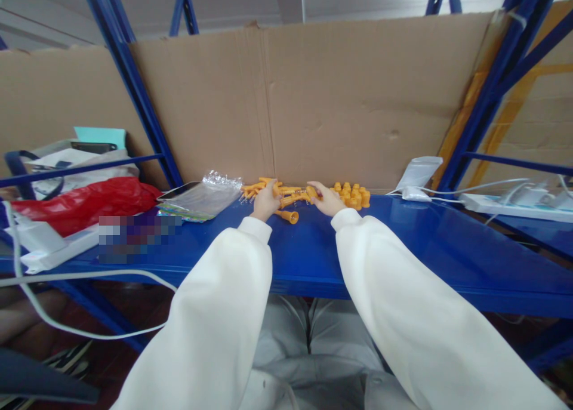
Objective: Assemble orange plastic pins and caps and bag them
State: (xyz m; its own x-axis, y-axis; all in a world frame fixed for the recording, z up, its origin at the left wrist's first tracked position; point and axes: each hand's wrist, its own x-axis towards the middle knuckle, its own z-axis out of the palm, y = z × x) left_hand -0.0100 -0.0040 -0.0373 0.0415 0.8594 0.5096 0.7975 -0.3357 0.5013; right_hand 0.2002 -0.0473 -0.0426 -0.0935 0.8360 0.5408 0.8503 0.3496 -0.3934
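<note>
My left hand [265, 202] is closed around an orange plastic piece at the back of the blue bench, its fingers partly hidden. A thin shaft with a coiled spring [292, 190] stretches from there toward my right hand [329, 200]. Between the thumb and fingers of that right hand is a small orange cap-like piece [311, 193]. An orange cone-ended part [289, 216] lies just in front of the left hand. More orange pieces with metal springs [250, 190] are heaped beyond it. Beside the right hand, several orange caps [353, 195] stand grouped together.
A cardboard panel [322, 105] rises behind the blue bench [308, 261]. Clear plastic bags [210, 196] and a tablet-like item lie left, near a red bag [98, 202] and a white cable [89, 274]. On the right are a white packet [418, 176] and a power strip [514, 206].
</note>
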